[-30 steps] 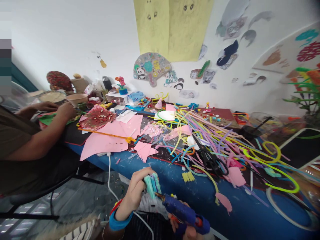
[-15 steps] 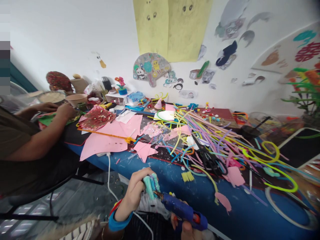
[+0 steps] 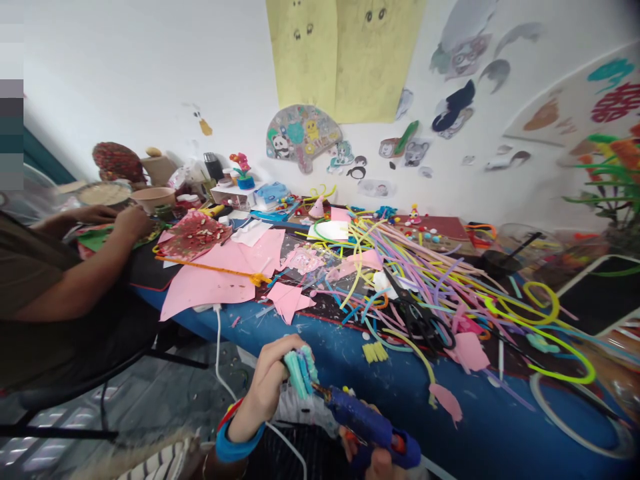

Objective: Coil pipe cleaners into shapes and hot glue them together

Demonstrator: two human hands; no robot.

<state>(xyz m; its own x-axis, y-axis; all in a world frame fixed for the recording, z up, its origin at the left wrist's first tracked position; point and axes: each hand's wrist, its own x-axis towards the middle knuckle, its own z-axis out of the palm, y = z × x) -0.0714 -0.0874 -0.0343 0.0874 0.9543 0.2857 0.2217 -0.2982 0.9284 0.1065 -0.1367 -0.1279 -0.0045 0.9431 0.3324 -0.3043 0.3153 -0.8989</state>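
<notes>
Left hand (image 3: 267, 377): fingers clamped on turquoise bundle (image 3: 299, 375), before table (image 3: 343, 348) edge. Right hand (image 3: 381, 463): fingers wrapped round glue gun (image 3: 364, 420), tip at bundle. Bundle formed; gluing apparently unfinished.

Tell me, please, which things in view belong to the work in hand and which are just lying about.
In use:
turquoise fuzzy piece, in the left hand
blue glue gun, in the right hand

Seemingly lying about:
black scissors
pink paper cutout
orange stem

The glue gun (image 3: 364, 421) is blue, the pipe-cleaner piece (image 3: 298, 375) turquoise and lilac.
</notes>
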